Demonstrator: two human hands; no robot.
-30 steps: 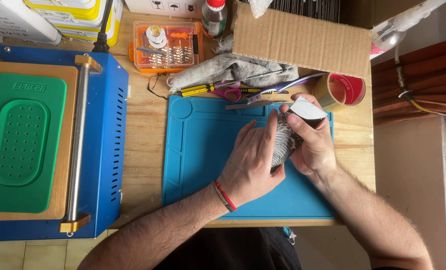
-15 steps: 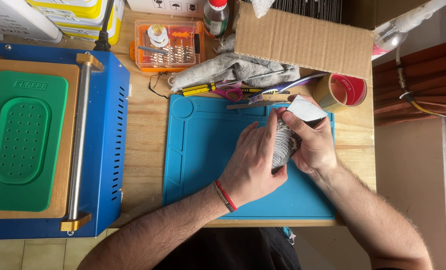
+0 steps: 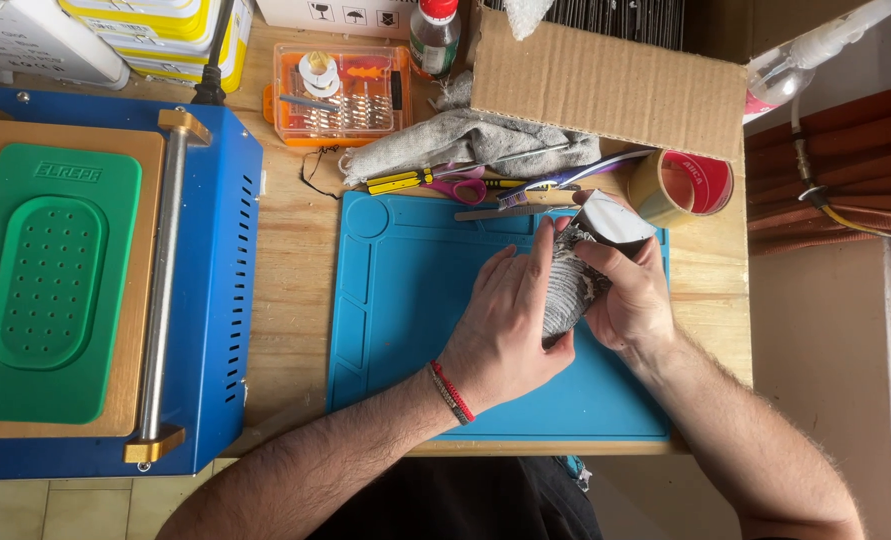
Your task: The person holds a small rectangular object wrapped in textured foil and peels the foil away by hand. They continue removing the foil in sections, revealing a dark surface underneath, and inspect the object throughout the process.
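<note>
- Both hands held a stack of thin striped pieces (image 3: 568, 285) over the blue mat (image 3: 405, 300).
- The left hand (image 3: 505, 325) cupped its side; the right hand (image 3: 630, 295) clamped the white-topped end.
- Squaring it well probably called for even pressure, low above the mat.

Both hands over blue mat (image 3: 405, 300). Left hand (image 3: 510, 320) and right hand (image 3: 630, 295) grip a grey-patterned bundle (image 3: 570, 285) w/ white end, held between them. Behind mat: grey rag (image 3: 465, 145), scissors (image 3: 455, 188), tape roll (image 3: 685, 185), cardboard box (image 3: 605, 85). Blue machine (image 3: 215, 290) at left.
</note>
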